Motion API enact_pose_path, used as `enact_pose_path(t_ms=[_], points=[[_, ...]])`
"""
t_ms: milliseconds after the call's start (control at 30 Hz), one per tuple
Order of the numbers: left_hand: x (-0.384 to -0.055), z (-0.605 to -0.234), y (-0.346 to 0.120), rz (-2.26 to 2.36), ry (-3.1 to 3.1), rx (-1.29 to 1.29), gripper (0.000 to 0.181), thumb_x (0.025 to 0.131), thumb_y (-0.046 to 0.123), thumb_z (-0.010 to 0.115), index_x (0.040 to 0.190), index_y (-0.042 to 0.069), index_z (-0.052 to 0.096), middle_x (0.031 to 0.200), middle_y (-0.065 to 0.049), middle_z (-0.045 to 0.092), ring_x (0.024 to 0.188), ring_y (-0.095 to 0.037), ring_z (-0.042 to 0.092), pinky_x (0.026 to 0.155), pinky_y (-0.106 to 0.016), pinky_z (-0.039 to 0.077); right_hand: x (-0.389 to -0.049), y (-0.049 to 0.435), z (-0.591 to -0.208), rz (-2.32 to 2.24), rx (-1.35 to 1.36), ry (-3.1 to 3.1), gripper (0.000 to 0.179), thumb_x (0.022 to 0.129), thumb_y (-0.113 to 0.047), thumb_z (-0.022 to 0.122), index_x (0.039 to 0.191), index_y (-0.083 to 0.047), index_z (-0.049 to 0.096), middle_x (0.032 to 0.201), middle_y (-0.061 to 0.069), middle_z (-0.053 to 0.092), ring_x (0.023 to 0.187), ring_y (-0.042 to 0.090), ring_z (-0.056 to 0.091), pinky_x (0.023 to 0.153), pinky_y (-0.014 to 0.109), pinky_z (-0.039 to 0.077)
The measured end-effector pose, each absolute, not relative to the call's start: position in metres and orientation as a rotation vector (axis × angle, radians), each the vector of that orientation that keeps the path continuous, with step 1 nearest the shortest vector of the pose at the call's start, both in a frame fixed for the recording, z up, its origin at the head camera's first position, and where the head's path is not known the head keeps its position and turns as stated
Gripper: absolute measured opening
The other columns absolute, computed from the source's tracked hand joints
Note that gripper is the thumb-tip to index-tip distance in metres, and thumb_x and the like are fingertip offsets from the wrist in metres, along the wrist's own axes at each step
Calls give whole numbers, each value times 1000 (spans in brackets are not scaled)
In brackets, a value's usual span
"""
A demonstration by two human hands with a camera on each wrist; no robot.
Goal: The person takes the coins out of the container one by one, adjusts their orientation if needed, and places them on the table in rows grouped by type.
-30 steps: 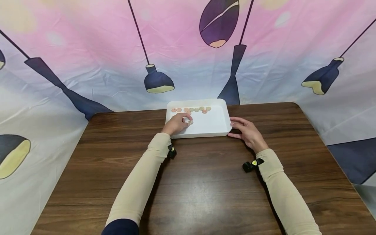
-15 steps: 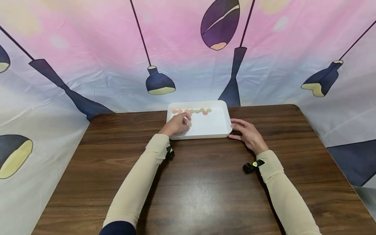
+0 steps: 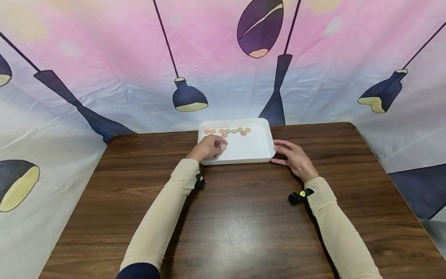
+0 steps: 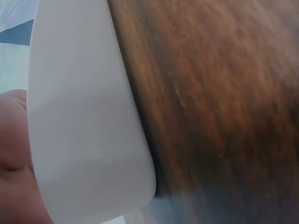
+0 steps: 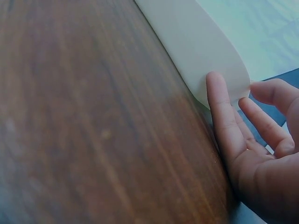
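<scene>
My left hand (image 3: 206, 148) reaches over the near left part of a white tray (image 3: 249, 149), thumb and index finger pinching a pale, silvery coin (image 3: 223, 147). Along the tray's far side lie several coins in a loose row, some copper-coloured, such as one coin (image 3: 243, 133), others dull yellowish. Beside the tray's near right corner is my right hand (image 3: 296, 159). In the right wrist view its thumb (image 5: 217, 88) lies straight against the tray's outer wall (image 5: 205, 51), with the other fingers near the corner. The left wrist view shows part of the left hand (image 4: 16, 140) behind the wall; its fingertips are hidden.
Both arms stretch over a dark brown wooden table (image 3: 244, 217), with the tray near its far edge. Behind hangs a cloth backdrop (image 3: 139, 58) printed with lamps. Each wrist carries a small black camera, such as the right wrist's camera (image 3: 296, 198).
My left hand has shifted slightly left and toward me, along with the pale coin at its fingertips. The right hand and the tray stay in place.
</scene>
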State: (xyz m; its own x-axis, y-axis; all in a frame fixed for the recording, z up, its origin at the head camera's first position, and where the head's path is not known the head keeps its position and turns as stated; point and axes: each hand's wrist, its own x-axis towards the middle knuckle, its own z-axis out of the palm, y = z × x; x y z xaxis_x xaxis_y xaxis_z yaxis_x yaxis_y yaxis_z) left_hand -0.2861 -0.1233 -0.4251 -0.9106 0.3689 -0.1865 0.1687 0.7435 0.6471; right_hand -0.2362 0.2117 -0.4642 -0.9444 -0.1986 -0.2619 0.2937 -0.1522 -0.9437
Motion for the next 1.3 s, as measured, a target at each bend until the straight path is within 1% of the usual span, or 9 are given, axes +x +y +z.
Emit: enact_pose_path(t_ms=[167, 333, 433, 567, 667, 800, 967, 1133, 1300], points=[[-285, -425, -127, 1040, 2580, 452, 34, 98, -8, 59, 129, 0, 73, 95, -10, 62, 71, -16, 54, 60, -23, 49, -236, 212, -464, -2167, 104, 1800, 52, 110, -14, 59, 158, -1, 44, 135, 7, 55, 115, 17, 63, 94, 36, 64], [-278, -414, -137, 1221, 2461, 507, 37, 105, -7, 54, 139, 0, 66, 105, -14, 61, 77, -21, 54, 64, -28, 55, -236, 211, -464, -2168, 102, 1802, 52, 110, -15, 60, 158, -1, 44, 135, 8, 55, 115, 18, 62, 95, 36, 64], [-268, -404, -148, 1260, 2440, 510, 37, 107, -2, 56, 144, 2, 64, 111, -14, 62, 82, -23, 57, 68, -30, 58, -234, 209, -464, -2157, 110, 1805, 53, 110, -16, 60, 158, -1, 44, 137, 8, 53, 117, 18, 61, 95, 36, 64], [-250, -396, -162, 1244, 2420, 535, 38, 110, 4, 56, 147, 5, 62, 108, -17, 64, 82, -25, 61, 70, -34, 62, -230, 210, -466, -2142, 110, 1806, 55, 110, -17, 61, 159, -1, 42, 139, 8, 52, 118, 17, 60, 96, 36, 63], [-238, -394, -173, 1247, 2411, 555, 38, 111, 8, 56, 148, 6, 61, 104, -19, 64, 77, -25, 60, 70, -37, 61, -229, 211, -465, -2142, 97, 1811, 57, 110, -17, 61, 160, 0, 41, 140, 8, 51, 118, 17, 59, 96, 35, 63], [-221, -394, -187, 1288, 2425, 538, 38, 110, 8, 59, 147, 7, 62, 103, -19, 65, 72, -25, 58, 67, -39, 57, -233, 210, -462, -2143, 91, 1813, 56, 110, -17, 60, 159, 0, 40, 139, 8, 51, 118, 17, 59, 95, 34, 64], [-202, -399, -204, 1337, 2455, 488, 36, 108, 4, 59, 144, 5, 64, 102, -20, 65, 75, -27, 60, 66, -40, 58, -233, 209, -464, -2140, 88, 1805, 56, 109, -17, 61, 159, 0, 41, 136, 7, 53, 117, 17, 59, 95, 35, 64], [-189, -404, -216, 1338, 2481, 457, 35, 105, 0, 62, 140, 5, 67, 103, -17, 65, 79, -31, 63, 67, -37, 61, -233, 209, -463, -2147, 106, 1807, 54, 110, -16, 60, 158, 0, 42, 135, 5, 53, 118, 18, 58, 93, 34, 64], [-185, -410, -225, 1292, 2491, 448, 32, 104, 2, 66, 135, 2, 69, 105, -19, 70, 76, -27, 60, 64, -32, 56, -234, 209, -462, -2153, 111, 1809, 54, 109, -15, 61, 157, 0, 43, 134, 5, 54, 118, 18, 57, 93, 33, 64]])
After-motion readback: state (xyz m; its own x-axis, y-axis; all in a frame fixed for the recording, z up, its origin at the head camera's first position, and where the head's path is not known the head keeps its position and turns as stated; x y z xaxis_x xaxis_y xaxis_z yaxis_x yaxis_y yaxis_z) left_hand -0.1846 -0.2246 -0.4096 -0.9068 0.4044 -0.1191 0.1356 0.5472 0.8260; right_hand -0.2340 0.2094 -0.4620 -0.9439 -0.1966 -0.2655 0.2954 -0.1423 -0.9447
